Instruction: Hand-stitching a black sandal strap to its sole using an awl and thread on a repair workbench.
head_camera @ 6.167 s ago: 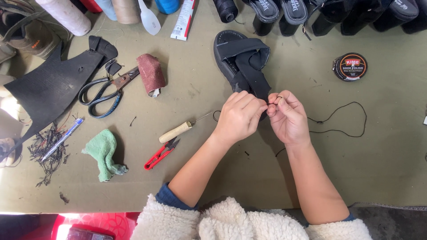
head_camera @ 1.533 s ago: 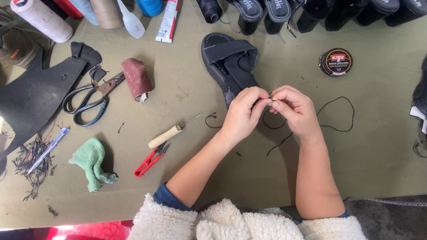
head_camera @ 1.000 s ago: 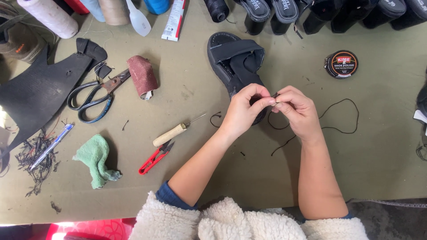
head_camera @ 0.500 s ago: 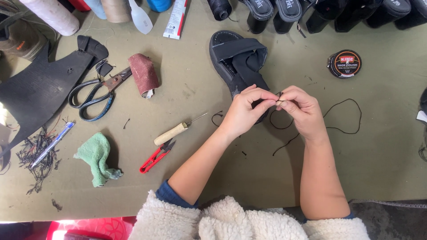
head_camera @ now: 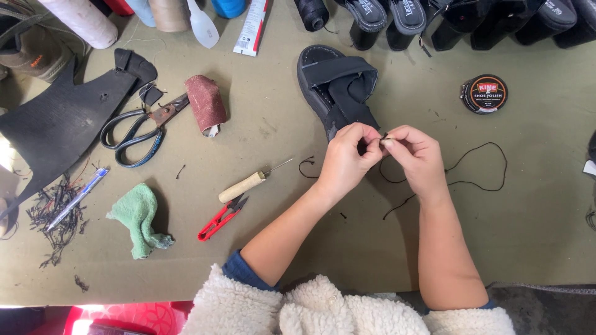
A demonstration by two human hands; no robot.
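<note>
Seen from above, a person in a cream fleece top works at an olive-green table (head_camera: pixel 310 248). The left hand (head_camera: pixel 344 162) and right hand (head_camera: pixel 417 158) meet just right of the frame's centre, fingertips pinched together on something small, too tiny to identify. A length of black thread (head_camera: pixel 478 167) trails from the hands and loops across the table toward the right. Both hands have the fingers curled nearly closed.

Just above the hands, touching the left knuckles in the view, lies a black sandal (head_camera: pixel 335 87), toe toward the top of the frame. A round tin of shoe polish (head_camera: pixel 484 94) sits at upper right.

Left of centre lie a wooden-handled awl (head_camera: pixel 248 184) and red thread snips (head_camera: pixel 220 218). Farther left are a green rag (head_camera: pixel 139 217), black-handled scissors (head_camera: pixel 136 130), a roll of reddish sandpaper (head_camera: pixel 207 104) and a blue pen (head_camera: pixel 77 198). A black sheet of sole rubber (head_camera: pixel 56 124) fills the upper left.
</note>
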